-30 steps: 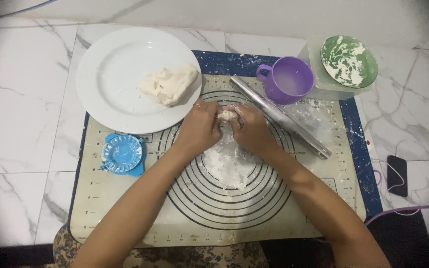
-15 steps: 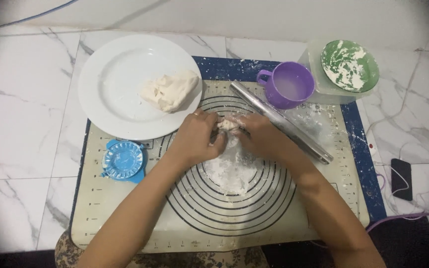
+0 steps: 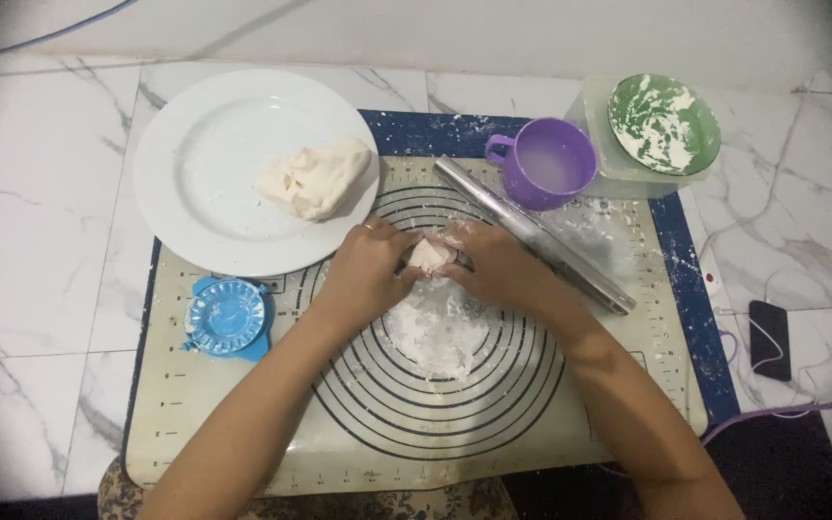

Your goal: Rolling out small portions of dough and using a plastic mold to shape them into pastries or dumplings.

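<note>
Both my hands meet over the middle of a beige baking mat (image 3: 243,424) with black rings. My left hand (image 3: 366,270) and my right hand (image 3: 493,265) pinch a small floury piece of dough (image 3: 429,255) between their fingertips. Just below them lies a patch of white flour (image 3: 438,327) on the mat. A bigger lump of dough (image 3: 315,178) rests on a white plate (image 3: 204,144) to the upper left.
A metal rolling pin (image 3: 532,231) lies diagonally right of my hands. Behind it stand a purple cup (image 3: 543,164) and a green floury bowl (image 3: 663,123) on a clear box. A blue dumpling press (image 3: 226,316) sits at the mat's left. A phone (image 3: 769,337) lies right.
My hands have stayed together on the small dough piece, working it with slight finger shifts. The view has tilted a little, so everything sits slightly lower in frame.
</note>
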